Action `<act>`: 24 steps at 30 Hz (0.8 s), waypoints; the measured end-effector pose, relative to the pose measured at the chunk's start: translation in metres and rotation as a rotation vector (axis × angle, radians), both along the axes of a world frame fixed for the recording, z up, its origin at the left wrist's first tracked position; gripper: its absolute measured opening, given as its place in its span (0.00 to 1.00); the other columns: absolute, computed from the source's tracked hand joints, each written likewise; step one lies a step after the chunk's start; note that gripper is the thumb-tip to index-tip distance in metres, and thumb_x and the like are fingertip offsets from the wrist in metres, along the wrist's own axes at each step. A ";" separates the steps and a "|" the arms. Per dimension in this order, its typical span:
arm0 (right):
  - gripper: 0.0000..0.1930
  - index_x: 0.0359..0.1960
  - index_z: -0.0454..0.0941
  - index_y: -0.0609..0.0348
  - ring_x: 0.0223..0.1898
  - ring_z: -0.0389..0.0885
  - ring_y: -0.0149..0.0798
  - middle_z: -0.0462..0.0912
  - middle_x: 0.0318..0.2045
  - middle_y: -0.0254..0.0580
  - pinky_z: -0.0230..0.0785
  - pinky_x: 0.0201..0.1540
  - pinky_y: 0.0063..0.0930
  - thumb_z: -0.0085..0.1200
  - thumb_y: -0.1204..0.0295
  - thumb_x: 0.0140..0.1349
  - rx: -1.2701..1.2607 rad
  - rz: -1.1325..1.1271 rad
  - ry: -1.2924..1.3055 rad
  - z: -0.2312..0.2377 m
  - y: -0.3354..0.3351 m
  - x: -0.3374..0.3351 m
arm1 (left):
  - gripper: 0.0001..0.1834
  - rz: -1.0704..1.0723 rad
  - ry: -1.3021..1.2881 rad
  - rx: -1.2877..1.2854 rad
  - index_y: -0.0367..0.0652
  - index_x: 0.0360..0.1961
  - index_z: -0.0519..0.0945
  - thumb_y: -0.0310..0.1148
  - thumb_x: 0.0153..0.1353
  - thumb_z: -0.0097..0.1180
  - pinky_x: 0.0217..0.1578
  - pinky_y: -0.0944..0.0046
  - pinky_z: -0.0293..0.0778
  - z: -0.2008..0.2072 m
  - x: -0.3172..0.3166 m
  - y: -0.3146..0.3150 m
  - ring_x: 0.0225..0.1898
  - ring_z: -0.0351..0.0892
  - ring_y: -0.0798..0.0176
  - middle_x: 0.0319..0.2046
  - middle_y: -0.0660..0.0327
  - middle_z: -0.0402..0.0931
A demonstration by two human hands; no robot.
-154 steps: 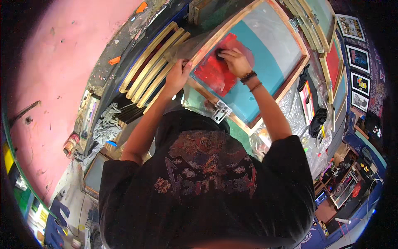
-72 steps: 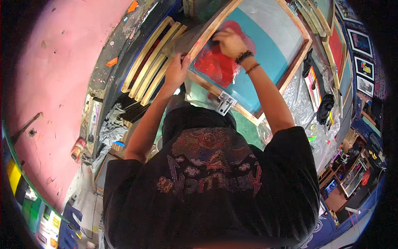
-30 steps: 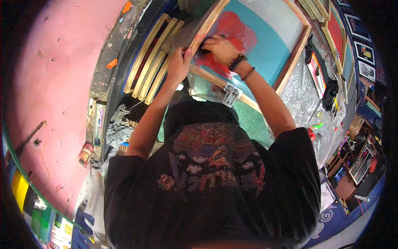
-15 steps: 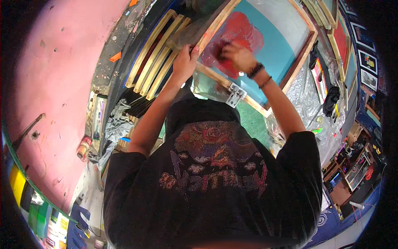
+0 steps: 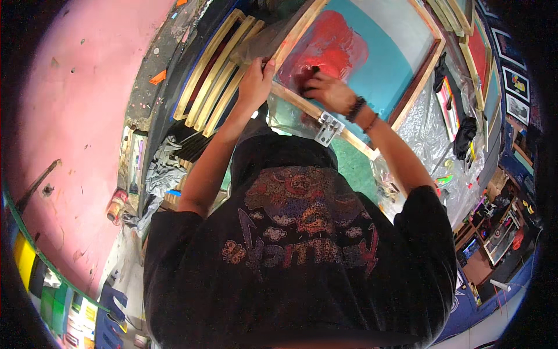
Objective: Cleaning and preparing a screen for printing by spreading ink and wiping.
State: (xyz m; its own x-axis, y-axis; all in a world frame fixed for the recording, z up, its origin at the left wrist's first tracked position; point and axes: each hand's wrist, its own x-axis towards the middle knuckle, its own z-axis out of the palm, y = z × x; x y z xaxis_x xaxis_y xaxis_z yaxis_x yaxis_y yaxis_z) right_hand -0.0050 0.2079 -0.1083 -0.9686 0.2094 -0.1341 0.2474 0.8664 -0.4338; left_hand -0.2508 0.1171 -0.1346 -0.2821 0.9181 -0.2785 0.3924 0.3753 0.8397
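A wooden-framed screen (image 5: 372,64) with blue-green mesh lies tilted in front of me, a wet red smear (image 5: 334,46) across its left part. My left hand (image 5: 256,84) is closed around the frame's left edge near the near corner, thumb over the wood. Low on the mesh, at the near end of the red smear, my right hand (image 5: 331,94) is closed with its fingertips pressed down. Something small and dark shows at those fingertips, too blurred to name. A metal hinge clamp (image 5: 329,129) holds the frame's near side, close below my right wrist.
Several wooden frames (image 5: 218,75) stand stacked to the left, beside a pink wall (image 5: 87,116). Crumpled grey cloth (image 5: 165,168) lies below them. Clear plastic sheeting (image 5: 427,139) covers the right side, with a black cloth-like item (image 5: 465,136) on it. More framed screens (image 5: 478,64) lean at the far right.
My right hand has moved nearer to me across the mesh, and the red smear looks streakier where it passed. My left hand keeps its hold on the frame.
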 end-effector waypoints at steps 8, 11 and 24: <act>0.20 0.45 0.84 0.52 0.55 0.75 0.44 0.81 0.51 0.35 0.74 0.58 0.37 0.56 0.75 0.47 -0.038 -0.024 0.037 -0.001 -0.010 0.011 | 0.30 0.002 -0.051 -0.007 0.34 0.56 0.72 0.54 0.75 0.42 0.51 0.48 0.73 -0.002 0.000 0.001 0.51 0.79 0.37 0.48 0.38 0.79; 0.19 0.43 0.84 0.50 0.55 0.75 0.44 0.81 0.50 0.33 0.75 0.57 0.35 0.56 0.77 0.46 0.052 -0.002 -0.117 0.012 0.022 0.024 | 0.29 0.017 -0.019 0.001 0.34 0.55 0.74 0.53 0.75 0.43 0.51 0.49 0.73 -0.002 0.004 0.001 0.51 0.79 0.37 0.47 0.39 0.80; 0.14 0.42 0.84 0.49 0.57 0.75 0.39 0.82 0.51 0.31 0.76 0.56 0.34 0.52 0.71 0.55 0.181 0.052 -0.012 -0.005 0.021 0.029 | 0.26 0.068 0.022 0.095 0.38 0.49 0.75 0.53 0.74 0.45 0.46 0.49 0.74 -0.007 0.006 0.005 0.46 0.81 0.41 0.43 0.45 0.82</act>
